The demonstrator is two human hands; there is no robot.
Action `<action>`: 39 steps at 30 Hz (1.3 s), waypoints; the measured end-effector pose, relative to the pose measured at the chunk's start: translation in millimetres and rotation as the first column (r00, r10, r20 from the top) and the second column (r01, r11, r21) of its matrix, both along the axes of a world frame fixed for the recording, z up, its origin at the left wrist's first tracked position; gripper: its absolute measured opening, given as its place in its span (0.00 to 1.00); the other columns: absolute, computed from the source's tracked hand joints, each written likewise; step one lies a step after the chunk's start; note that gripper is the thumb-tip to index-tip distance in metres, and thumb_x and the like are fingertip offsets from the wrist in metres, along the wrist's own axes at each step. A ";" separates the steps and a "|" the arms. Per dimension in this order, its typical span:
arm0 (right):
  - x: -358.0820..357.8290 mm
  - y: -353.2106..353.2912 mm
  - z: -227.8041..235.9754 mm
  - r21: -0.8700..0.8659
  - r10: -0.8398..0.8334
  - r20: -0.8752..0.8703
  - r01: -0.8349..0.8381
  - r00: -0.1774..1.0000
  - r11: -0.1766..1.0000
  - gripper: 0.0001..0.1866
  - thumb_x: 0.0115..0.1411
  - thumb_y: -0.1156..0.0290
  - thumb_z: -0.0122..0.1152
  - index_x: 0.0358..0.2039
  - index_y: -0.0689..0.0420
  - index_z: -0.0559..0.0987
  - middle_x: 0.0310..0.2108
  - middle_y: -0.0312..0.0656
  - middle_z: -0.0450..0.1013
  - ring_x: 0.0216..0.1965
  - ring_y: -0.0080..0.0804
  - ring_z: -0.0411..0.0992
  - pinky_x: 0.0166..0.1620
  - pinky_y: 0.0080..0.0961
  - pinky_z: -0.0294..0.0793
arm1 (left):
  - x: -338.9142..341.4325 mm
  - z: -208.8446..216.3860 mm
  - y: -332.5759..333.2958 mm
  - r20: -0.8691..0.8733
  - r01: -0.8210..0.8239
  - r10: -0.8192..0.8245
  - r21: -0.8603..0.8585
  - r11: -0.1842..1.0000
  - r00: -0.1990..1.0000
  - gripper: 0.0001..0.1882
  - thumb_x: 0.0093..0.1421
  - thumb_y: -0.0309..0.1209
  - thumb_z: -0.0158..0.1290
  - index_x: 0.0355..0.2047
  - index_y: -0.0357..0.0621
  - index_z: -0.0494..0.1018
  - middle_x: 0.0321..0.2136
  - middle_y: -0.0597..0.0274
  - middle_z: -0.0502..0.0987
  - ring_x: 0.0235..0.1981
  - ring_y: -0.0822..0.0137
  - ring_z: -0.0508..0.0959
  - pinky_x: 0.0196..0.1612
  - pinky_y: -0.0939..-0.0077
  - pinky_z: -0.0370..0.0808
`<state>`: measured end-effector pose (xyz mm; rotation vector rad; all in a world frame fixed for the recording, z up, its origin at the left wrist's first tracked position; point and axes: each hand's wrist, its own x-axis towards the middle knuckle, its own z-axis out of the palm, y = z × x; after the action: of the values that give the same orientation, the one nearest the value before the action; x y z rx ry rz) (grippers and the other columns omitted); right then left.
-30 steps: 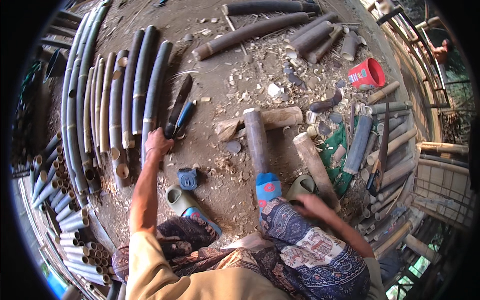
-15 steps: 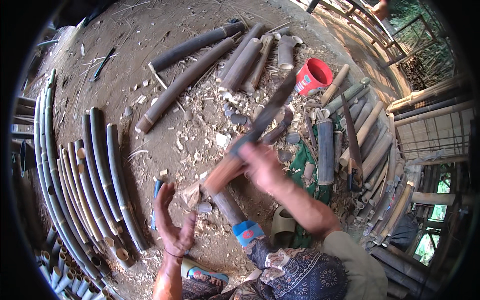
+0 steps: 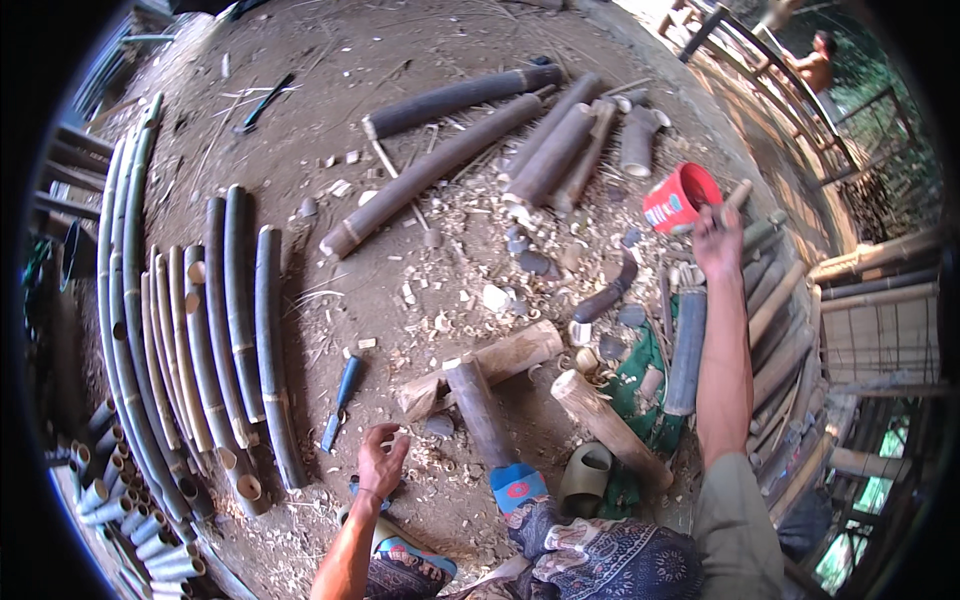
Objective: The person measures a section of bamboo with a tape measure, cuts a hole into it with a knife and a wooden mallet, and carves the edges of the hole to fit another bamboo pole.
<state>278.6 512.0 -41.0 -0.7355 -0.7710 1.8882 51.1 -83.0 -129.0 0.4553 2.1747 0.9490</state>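
Note:
My right hand (image 3: pixel 718 242) is stretched out to the right beside the rim of a red bucket (image 3: pixel 668 200). Its fingers are curled in, and what they grip is hidden. Low in the middle, my left hand (image 3: pixel 382 462) hangs with loosely bent fingers apart and nothing in them. Ahead of it on the dirt lies a blue-handled chisel-like tool (image 3: pixel 343 398). A dark bamboo piece (image 3: pixel 478 408) leans from my blue-socked leg across a pale split log (image 3: pixel 520 352). To its right lies another short log (image 3: pixel 605 425).
Long bamboo poles (image 3: pixel 268 350) lie in a row at left. Thick bamboo lengths (image 3: pixel 440 170) rest at the far middle, among scattered wood shavings. More bamboo (image 3: pixel 785 310) is stacked at right, by a green cloth (image 3: pixel 640 390). Another person (image 3: pixel 815 68) is at the upper right.
My right hand has moved away to the right, to the bucket. The dark long blade it held is no longer visible. My left hand has lowered slightly, and the view has shifted.

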 end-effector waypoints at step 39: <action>-29.4 -299.8 -73.4 -0.032 -0.137 0.981 -0.806 -0.139 0.591 0.22 0.48 0.65 0.71 0.37 0.63 0.72 0.39 0.51 0.66 0.42 0.53 0.68 0.46 0.43 0.67 | -186.3 -35.7 -93.3 -0.634 -0.670 0.306 -0.474 0.572 0.710 0.30 0.46 0.42 0.62 0.46 0.37 0.69 0.50 0.44 0.66 0.53 0.46 0.68 0.55 0.55 0.69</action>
<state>249.2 212.2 -114.4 -1.4913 -2.8267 0.8516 -135.2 -176.4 -164.7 -0.3916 3.0099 0.1967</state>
